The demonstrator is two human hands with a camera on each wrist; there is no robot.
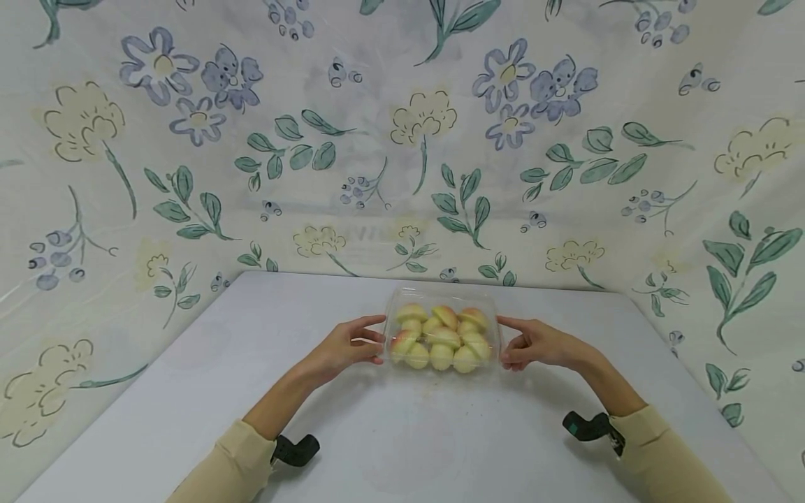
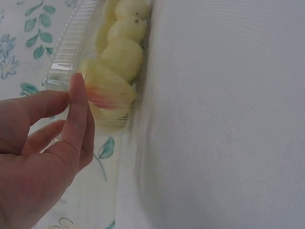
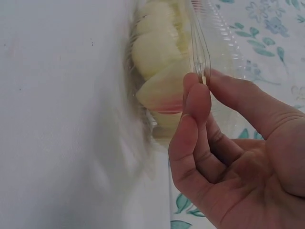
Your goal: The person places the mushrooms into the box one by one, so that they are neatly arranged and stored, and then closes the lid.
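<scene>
A clear plastic clamshell box (image 1: pixel 440 297) stands on the white table, its lid lying over the contents. Inside are several pale yellow, mushroom-shaped pieces (image 1: pixel 443 339) with a pink blush on some caps. At the box's left side, my left hand (image 1: pixel 346 347) pinches the edge between thumb and fingers; the left wrist view shows the fingertips (image 2: pixel 77 83) at the rim. My right hand (image 1: pixel 534 344) pinches the rim on the opposite side, and the right wrist view shows thumb and fingertips (image 3: pixel 198 98) meeting at the clear edge. The exact grip under the fingers is hidden.
The white table (image 1: pixel 428 440) extends around the box. Behind it and along the sides hangs a floral cloth (image 1: pixel 377 140). Dark wrist-worn devices sit by the left sleeve (image 1: pixel 242 454) and the right sleeve (image 1: pixel 660 447).
</scene>
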